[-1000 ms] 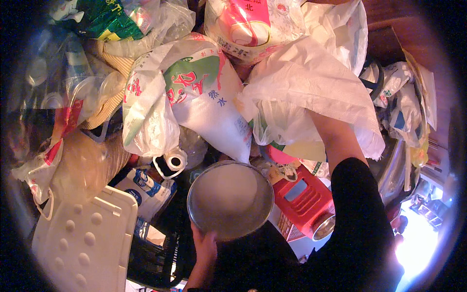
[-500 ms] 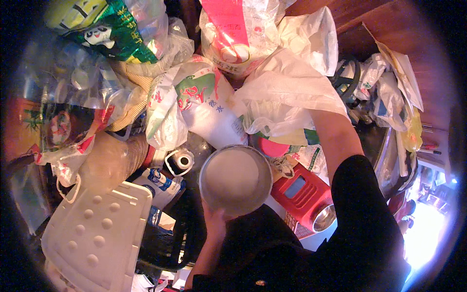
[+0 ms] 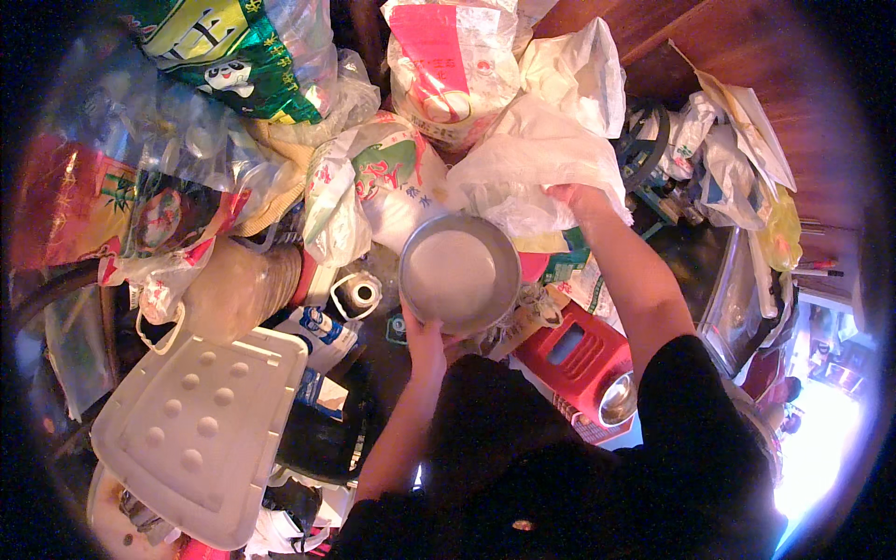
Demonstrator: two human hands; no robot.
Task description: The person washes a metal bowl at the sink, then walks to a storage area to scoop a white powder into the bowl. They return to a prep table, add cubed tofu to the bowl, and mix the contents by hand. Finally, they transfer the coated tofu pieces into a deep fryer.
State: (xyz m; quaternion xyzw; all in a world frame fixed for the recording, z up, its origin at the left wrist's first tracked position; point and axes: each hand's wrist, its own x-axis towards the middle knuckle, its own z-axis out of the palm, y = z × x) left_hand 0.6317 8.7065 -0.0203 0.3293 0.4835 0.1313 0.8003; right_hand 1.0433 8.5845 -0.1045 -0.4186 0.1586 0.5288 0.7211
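Likely stiff, best held by rim: clasping bowl (image 3: pixel 455 269) in left hand (image 3: pixel 427 343); cannot tell grip of right hand (image 3: pixel 579 199) at sack (image 3: pixel 541 159)

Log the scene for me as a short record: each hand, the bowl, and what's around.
Left hand: holding the bowl at its near edge
Bowl: round, grey; contents unclear
Right hand: at the white bag, fingers partly hidden; grip unclear
Right of bowl, nearer the person: red container
Lower left: pale panel with round bumps
Upper left: green bag
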